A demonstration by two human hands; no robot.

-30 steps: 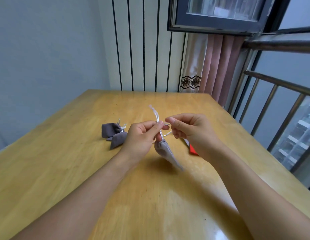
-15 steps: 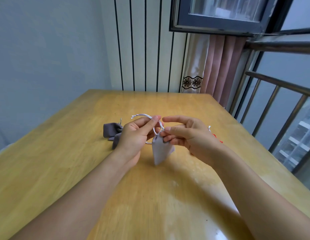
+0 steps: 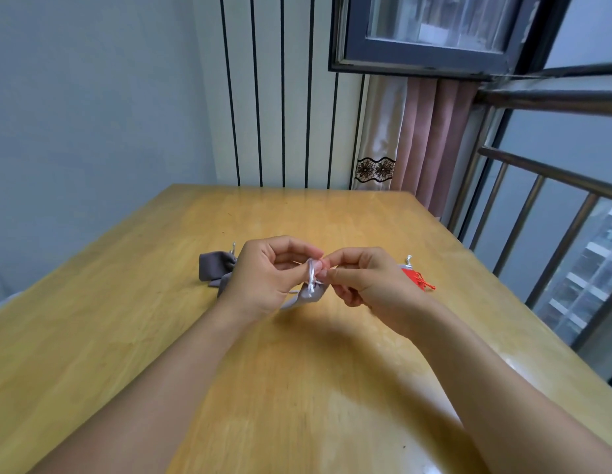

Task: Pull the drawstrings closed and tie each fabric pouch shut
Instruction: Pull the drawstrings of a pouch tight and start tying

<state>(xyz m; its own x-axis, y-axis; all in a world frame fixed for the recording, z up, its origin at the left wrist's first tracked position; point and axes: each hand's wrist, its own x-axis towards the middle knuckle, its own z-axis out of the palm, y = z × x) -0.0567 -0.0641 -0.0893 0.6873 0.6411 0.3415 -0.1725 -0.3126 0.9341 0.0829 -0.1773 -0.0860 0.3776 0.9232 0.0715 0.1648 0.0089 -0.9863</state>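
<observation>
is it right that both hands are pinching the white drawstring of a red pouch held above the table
Not quite: the head view shows the left hand and right hand pinching the white drawstring of a grey pouch, not a red one, above the table.

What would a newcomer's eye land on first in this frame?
First, the two hands meeting above the middle of the wooden table: the left hand and right hand both pinch the white drawstring of a grey pouch held between them. Next, more grey pouches lie on the table just beyond the left hand, and a red pouch peeks out behind the right hand.
</observation>
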